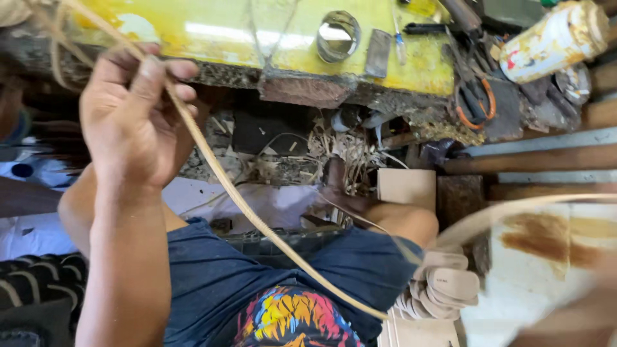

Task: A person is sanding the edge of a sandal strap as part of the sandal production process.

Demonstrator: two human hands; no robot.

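Overhead, the person's left hand [138, 115] is raised, fingers pinched around a long pale cane strip [225, 177]. The strip slants down across the blue shorts [212, 276] toward the lower right. It looks light, thin and springy, smooth enough to slide; gripping it between thumb and fingers near the working end seems best. The right hand is a blur at the frame's right edge, so its grip cannot be told. A yellow workbench [424, 71] lies beyond.

Bench: worn yellow-topped wooden workbench [257, 38], glossy with reflected light.
Floor: littered with pale dry fibre scraps [347, 151].
Right side: rust-stained white board [546, 257].
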